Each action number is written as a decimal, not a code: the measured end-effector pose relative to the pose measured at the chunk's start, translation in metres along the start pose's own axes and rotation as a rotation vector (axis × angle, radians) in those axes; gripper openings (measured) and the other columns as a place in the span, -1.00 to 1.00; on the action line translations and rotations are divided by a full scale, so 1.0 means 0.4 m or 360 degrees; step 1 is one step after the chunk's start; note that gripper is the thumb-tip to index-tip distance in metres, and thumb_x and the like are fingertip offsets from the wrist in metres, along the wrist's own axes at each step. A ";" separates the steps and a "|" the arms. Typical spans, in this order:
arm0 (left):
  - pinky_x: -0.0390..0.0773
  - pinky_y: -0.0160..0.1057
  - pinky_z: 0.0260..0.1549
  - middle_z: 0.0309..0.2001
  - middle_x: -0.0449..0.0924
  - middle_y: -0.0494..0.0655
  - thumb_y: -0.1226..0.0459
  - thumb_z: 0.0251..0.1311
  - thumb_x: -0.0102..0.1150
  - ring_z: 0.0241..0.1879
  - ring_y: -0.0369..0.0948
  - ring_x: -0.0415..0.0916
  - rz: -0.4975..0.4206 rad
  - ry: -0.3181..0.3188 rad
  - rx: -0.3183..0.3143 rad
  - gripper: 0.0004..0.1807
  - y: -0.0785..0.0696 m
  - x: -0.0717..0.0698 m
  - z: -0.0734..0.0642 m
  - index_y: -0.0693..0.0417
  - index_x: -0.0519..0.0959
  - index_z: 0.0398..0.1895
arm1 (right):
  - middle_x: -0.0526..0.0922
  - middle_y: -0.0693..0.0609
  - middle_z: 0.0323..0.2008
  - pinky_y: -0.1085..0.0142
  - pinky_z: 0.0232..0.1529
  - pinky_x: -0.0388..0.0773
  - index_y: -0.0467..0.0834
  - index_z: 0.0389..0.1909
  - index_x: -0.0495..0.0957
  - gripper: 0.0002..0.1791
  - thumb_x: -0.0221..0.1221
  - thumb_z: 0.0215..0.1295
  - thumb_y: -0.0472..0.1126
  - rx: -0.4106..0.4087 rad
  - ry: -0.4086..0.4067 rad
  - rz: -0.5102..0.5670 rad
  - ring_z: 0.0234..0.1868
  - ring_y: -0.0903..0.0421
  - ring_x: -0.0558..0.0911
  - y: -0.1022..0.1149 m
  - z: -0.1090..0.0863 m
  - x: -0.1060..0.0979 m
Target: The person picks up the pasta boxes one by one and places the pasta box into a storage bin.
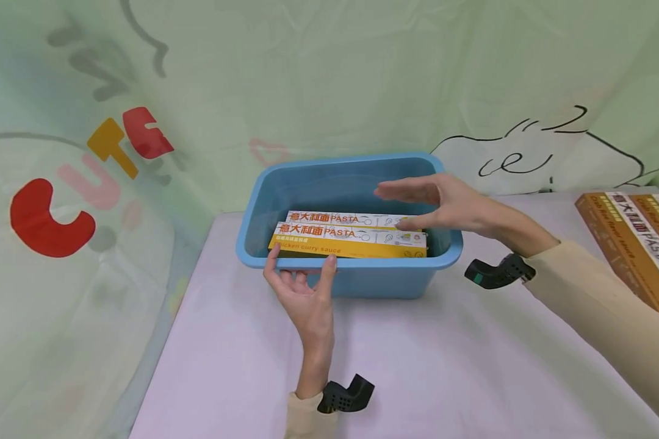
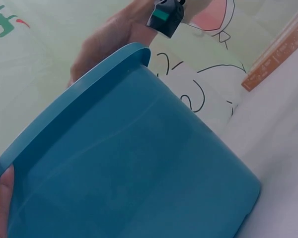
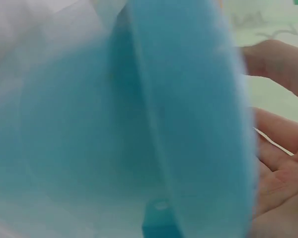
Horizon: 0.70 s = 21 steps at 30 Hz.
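A blue plastic bin (image 1: 376, 281) holds two long pasta boxes lying side by side. The front pasta box (image 1: 357, 249) is white and yellow and reads "chicken curry sauce"; the rear pasta box (image 1: 313, 216) shows only its top strip. With thumb and fingers, my left hand (image 1: 303, 299) grips the bin's front rim near its left end. My right hand (image 1: 450, 204) is over the bin's right side, fingers extended and thumb apart. Its thumb tip overlaps the boxes' right end in the head view; contact I cannot tell. In the right wrist view the bin wall (image 3: 198, 119) hides part of this hand.
Brown pasta boxes (image 1: 631, 256) labelled "club flavor sauce" lie at the table's right edge. The table has a pale lilac cover (image 1: 406, 366). Behind the bin hangs a green curtain (image 1: 335, 73) with drawings and letters. Each wrist wears a black camera mount (image 1: 496, 271).
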<state>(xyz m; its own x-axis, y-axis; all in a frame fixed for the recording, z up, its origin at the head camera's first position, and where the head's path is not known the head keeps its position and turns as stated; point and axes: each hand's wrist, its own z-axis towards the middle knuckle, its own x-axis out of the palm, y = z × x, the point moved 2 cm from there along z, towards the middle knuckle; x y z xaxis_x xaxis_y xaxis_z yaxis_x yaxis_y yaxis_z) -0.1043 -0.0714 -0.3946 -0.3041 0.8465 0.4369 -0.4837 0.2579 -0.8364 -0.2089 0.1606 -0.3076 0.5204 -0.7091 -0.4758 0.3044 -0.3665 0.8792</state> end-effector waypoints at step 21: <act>0.75 -0.16 -0.05 0.47 0.16 0.41 0.53 0.20 0.37 0.15 0.28 0.41 0.0030 -0.0021 -0.0011 -0.04 0.003 -0.016 0.009 0.19 -0.02 0.53 | 0.48 0.14 0.44 0.65 0.20 0.43 -0.11 0.52 0.39 -0.30 0.26 0.39 -0.50 -0.0069 -0.0966 -0.0081 0.42 0.33 0.43 -0.102 -0.313 0.040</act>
<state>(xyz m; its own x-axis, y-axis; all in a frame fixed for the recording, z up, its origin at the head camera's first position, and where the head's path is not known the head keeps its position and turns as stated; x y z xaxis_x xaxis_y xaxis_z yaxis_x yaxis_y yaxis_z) -0.1061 -0.0781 -0.3971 -0.3242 0.8450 0.4252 -0.4718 0.2451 -0.8469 -0.1132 0.2396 -0.3540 -0.0394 -0.9128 -0.4066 0.3555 -0.3931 0.8480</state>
